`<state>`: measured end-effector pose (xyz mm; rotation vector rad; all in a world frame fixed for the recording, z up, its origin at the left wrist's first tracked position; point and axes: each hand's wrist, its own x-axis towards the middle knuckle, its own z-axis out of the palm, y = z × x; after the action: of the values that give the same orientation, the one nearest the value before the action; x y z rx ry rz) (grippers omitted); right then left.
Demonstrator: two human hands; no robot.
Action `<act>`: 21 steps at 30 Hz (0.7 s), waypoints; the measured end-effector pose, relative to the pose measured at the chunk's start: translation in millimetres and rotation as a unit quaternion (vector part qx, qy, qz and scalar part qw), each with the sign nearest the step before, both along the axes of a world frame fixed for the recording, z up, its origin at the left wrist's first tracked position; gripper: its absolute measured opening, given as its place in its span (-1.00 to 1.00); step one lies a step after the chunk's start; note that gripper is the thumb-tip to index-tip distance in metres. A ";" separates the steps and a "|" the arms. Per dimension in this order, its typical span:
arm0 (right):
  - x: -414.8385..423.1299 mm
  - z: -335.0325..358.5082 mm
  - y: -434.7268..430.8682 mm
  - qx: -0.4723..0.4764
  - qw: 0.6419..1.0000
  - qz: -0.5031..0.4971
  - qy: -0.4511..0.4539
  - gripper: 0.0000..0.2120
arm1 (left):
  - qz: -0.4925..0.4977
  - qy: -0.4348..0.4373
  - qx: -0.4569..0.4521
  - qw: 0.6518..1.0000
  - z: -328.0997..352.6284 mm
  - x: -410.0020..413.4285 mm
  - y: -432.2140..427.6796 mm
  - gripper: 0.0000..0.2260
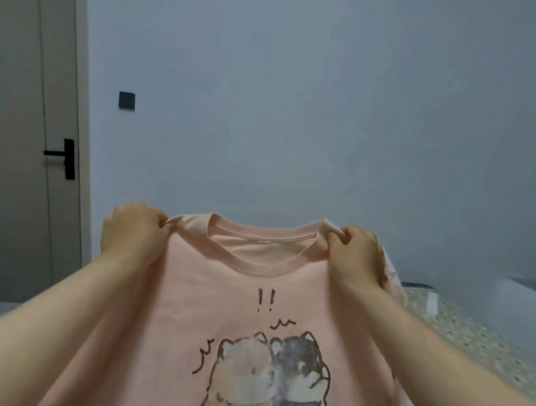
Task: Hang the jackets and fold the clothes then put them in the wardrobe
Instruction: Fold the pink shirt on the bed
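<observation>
one pink t-shirt [189, 308], lower part cut off

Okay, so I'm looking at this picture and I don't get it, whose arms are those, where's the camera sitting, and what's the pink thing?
There is no machine here. A person wears one wide-angle camera on the head, so you look out and down along their own bare arms. The left hand and the right hand each pinch a shoulder of a pink T-shirt, one on either side of the neckline. They hold it up in the air with its cartoon dog print facing the camera. Each grip is closed on the cloth. Behind is a plain wall with a dark switch, and on the left a door with a black handle. At lower right lies a bed with a patterned cover. The shirt hides whatever is below it.
</observation>
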<state>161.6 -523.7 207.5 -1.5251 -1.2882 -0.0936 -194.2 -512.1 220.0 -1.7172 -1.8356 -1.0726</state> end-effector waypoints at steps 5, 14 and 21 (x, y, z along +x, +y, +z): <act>-6.3 -144.0 39.8 -0.174 0.981 -0.012 0.082 -0.71 | 0.028 -0.111 -0.316 0.942 -141.8 2.8 50.2 -0.66; -37.1 -313.4 109.5 -0.273 0.937 -0.038 0.213 -0.81 | 0.041 -0.611 -0.222 0.759 -325.3 22.2 107.5 -0.79; -50.0 -392.9 211.4 -0.296 0.938 -0.048 0.173 -0.80 | 0.110 -0.513 -0.175 0.833 -385.1 13.2 202.1 -0.75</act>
<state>111.5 -312.4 -185.4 -2.0026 -0.9981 0.5250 -181.0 -310.0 -165.2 -1.0341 -2.9249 -1.8521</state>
